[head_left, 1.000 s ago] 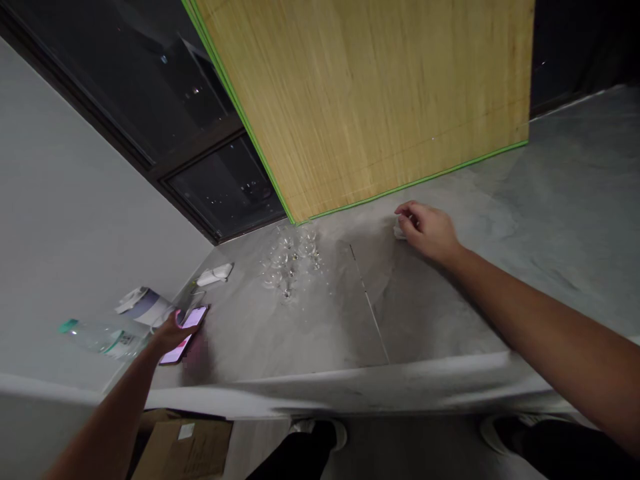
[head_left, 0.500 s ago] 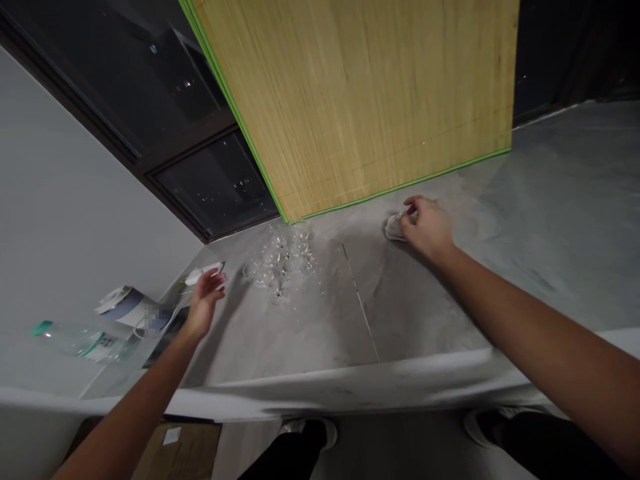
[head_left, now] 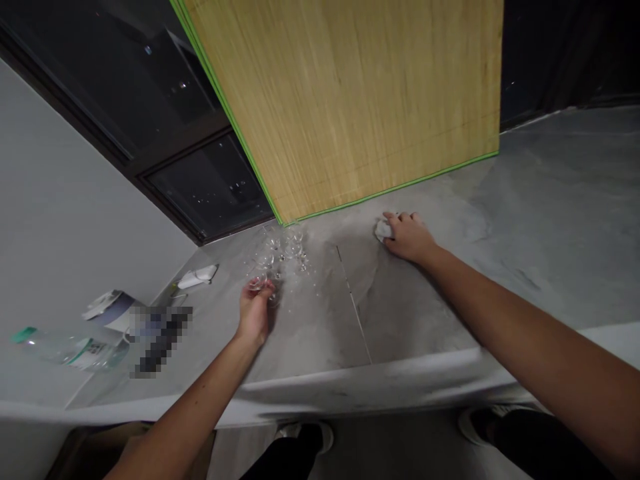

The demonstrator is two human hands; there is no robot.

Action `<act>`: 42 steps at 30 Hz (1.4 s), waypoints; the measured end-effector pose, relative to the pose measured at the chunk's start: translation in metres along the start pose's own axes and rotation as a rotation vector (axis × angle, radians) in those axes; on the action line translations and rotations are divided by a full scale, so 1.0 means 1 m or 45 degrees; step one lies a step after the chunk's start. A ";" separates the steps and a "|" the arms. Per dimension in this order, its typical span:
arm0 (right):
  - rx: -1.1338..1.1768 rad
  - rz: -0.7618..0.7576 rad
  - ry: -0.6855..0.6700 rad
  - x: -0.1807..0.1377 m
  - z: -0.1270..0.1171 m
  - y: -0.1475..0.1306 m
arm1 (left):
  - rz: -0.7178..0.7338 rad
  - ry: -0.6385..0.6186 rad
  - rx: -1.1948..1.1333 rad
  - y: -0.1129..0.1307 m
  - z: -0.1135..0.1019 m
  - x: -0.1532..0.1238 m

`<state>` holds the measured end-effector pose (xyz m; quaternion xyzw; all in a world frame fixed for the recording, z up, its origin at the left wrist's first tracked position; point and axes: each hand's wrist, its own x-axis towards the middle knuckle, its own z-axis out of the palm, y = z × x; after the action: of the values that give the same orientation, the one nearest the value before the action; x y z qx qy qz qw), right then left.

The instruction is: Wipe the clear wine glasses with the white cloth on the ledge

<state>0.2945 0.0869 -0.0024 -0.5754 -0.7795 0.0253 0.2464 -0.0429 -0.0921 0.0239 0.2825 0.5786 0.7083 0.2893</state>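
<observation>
My left hand (head_left: pixel 254 313) is at the near left side of a cluster of small clear glasses (head_left: pixel 294 249). Its fingers curl round one clear glass (head_left: pixel 257 283), whose lower part they partly cover. On the counter to the right, my right hand (head_left: pixel 411 239) is closed on a crumpled white cloth (head_left: pixel 384 231), pressing it on the grey surface. Part of the cloth is hidden under the fingers.
A bamboo board (head_left: pixel 350 100) with green edging leans against the window behind the glasses. At the left are a clear plastic bottle (head_left: pixel 67 350), a white-and-blue cup-like container (head_left: pixel 113 310) and a white object (head_left: pixel 199 276). The grey counter (head_left: pixel 320 333) ends in front of me.
My left hand has moved right from beside the white object to the glasses and closed round one. My right hand and the cloth have shifted slightly left.
</observation>
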 end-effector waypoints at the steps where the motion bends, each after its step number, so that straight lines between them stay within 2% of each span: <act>1: 0.000 0.015 0.028 0.000 0.001 0.000 | -0.004 0.015 0.002 -0.002 0.003 -0.003; 3: 0.015 -0.001 0.091 0.001 0.004 0.003 | 0.020 0.053 0.030 -0.005 0.006 -0.010; 5: 0.040 -0.111 0.104 0.004 0.007 0.005 | 0.101 0.079 0.088 -0.008 0.008 -0.020; 9: 0.145 -0.337 -0.026 0.012 0.011 0.005 | 0.286 0.013 0.163 -0.010 0.027 -0.042; 11: 0.241 -0.347 0.005 0.012 0.012 0.002 | 0.404 -0.124 0.234 -0.010 0.049 -0.051; 14: 0.381 -0.308 0.157 0.009 0.012 -0.002 | 0.560 -0.331 0.396 -0.016 0.098 -0.057; 18: 0.501 -0.162 0.201 0.003 0.011 -0.005 | 0.763 -0.450 0.593 -0.034 0.165 -0.049; 21: 0.653 -0.104 0.190 0.002 0.011 -0.007 | 0.851 -0.416 0.639 -0.045 0.192 -0.036; 25: 0.934 -0.165 0.336 0.004 0.013 -0.017 | 0.955 -0.387 0.738 -0.049 0.193 -0.019; 29: 1.131 -0.308 0.424 -0.001 0.013 -0.039 | 0.894 -0.358 0.772 -0.045 0.182 -0.011; 32: 1.105 -0.368 0.553 -0.012 0.010 -0.061 | 0.789 -0.337 0.760 -0.042 0.180 -0.009; 35: 0.914 -0.414 0.720 -0.024 0.003 -0.078 | 0.714 -0.350 0.712 -0.040 0.180 -0.008; 37: 0.742 -0.560 0.693 -0.026 -0.003 -0.085 | 0.680 -0.371 0.685 -0.039 0.181 -0.006; 39: 0.573 -0.716 0.583 -0.023 -0.011 -0.091 | 0.644 -0.396 0.676 -0.038 0.182 -0.004; 42: 0.441 -0.763 0.436 -0.011 -0.023 -0.099 | 0.636 -0.390 0.688 -0.035 0.181 -0.007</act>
<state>0.2185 0.0379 0.0462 -0.2676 -0.8449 -0.0129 0.4630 0.0978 0.0279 0.0198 0.5831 0.6077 0.5286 0.1063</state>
